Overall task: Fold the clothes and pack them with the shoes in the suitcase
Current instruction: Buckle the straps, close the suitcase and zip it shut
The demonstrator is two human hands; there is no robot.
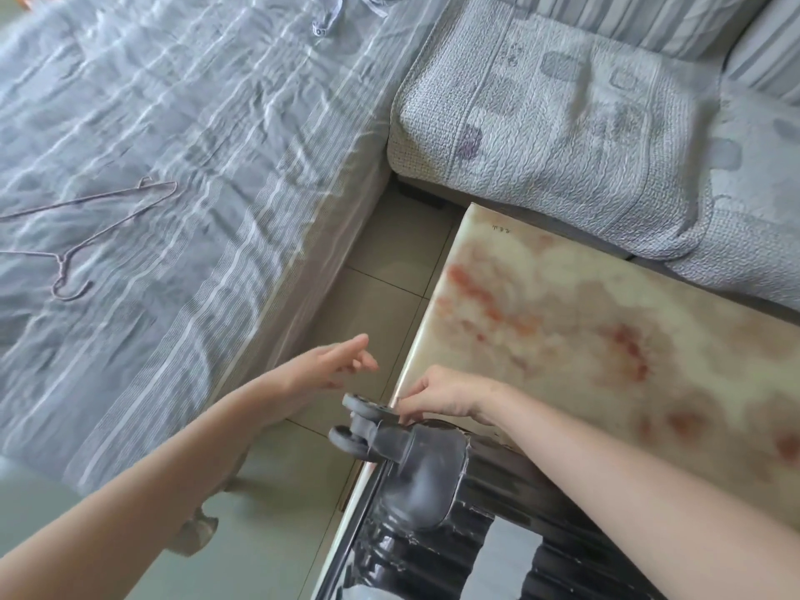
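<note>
Right grip [437, 394]: fingers curled down onto the end edge of the suitcase [411, 552], right next to the upper wheel [368, 407]. Too blurred to tell if it's pinching a zip pull or just the rim. Left grip [335, 361]: fingers spread, holds nothing, hangs over the floor [376, 296] gap between bed [151, 123] and bench [562, 318]. Suitcase is lower centre of the frame, lying on the near-left corner of the bench, wheel end poking past the bench edge. Risks as I read it: only one grip is on a glossy case on a glossy stone top, so a sideways tug could slide the wheel end off into the gap; the left grip is well placed to catch it but isn't touching yet. Fingers that near a caster could get nipped if it swivels. If it is a zip, pulling with the case unbraced would drag the case rather than the slider. On the bed: hangers [60, 270] mid left and a pale strip of cloth [322, 23] at top. No shoes in view, so packing looks barely started.
</note>
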